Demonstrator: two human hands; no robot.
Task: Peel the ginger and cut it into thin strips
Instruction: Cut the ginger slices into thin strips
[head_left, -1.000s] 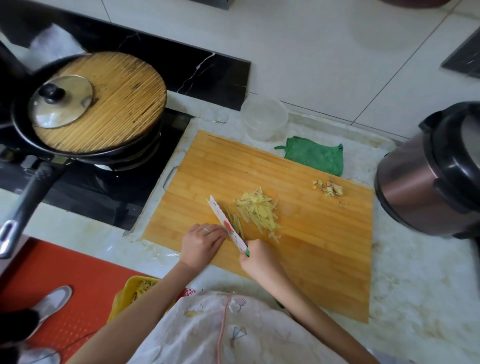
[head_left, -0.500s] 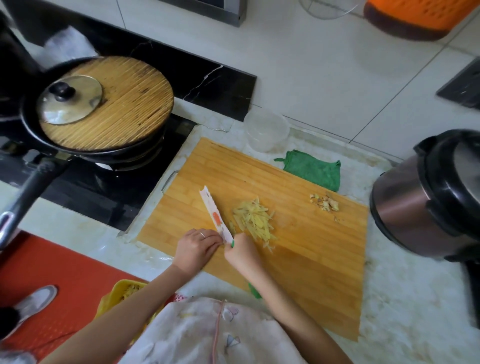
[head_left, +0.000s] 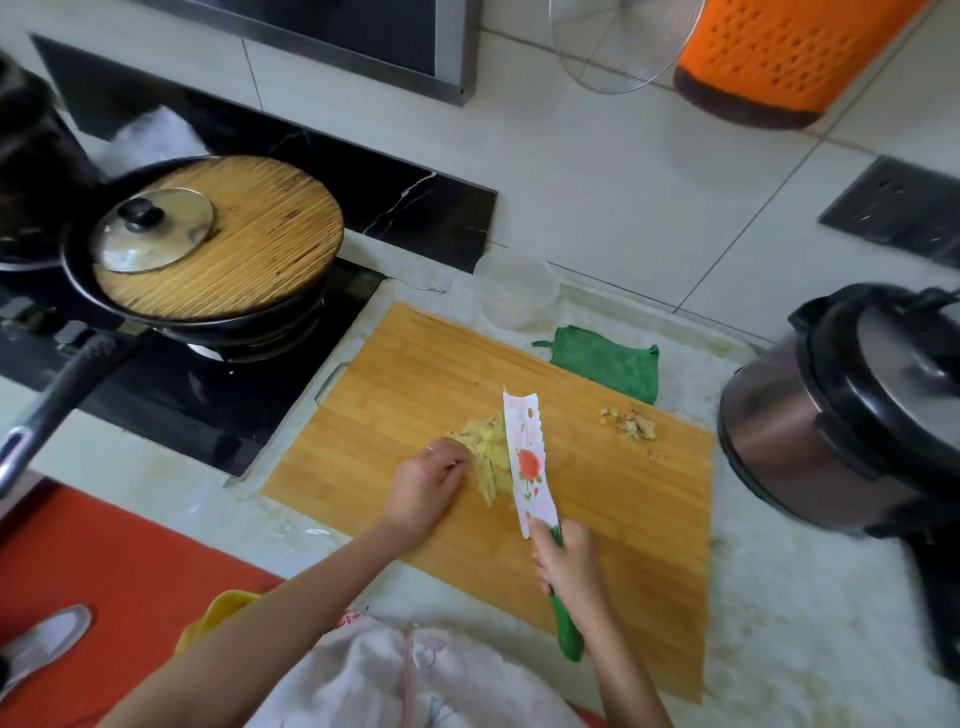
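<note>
A pile of pale yellow ginger strips (head_left: 488, 452) lies on the wooden cutting board (head_left: 623, 499). My left hand (head_left: 423, 491) sits at the pile's left edge, fingertips touching the strips. My right hand (head_left: 566, 564) grips the green handle of a white flower-printed knife (head_left: 530, 462). The blade lies along the pile's right side, pointing away from me. A small heap of brownish ginger peelings (head_left: 628, 423) rests near the board's far right corner.
A black pan (head_left: 202, 249) with a bamboo cover and glass lid stands on the stove at left. A clear plastic tub (head_left: 514, 296) and green cloth (head_left: 608, 361) lie behind the board. A rice cooker (head_left: 852, 415) stands at right.
The knife went from the left side of the ginger pile to its right side. My left hand moved up against the strips. The camera view tilted upward.
</note>
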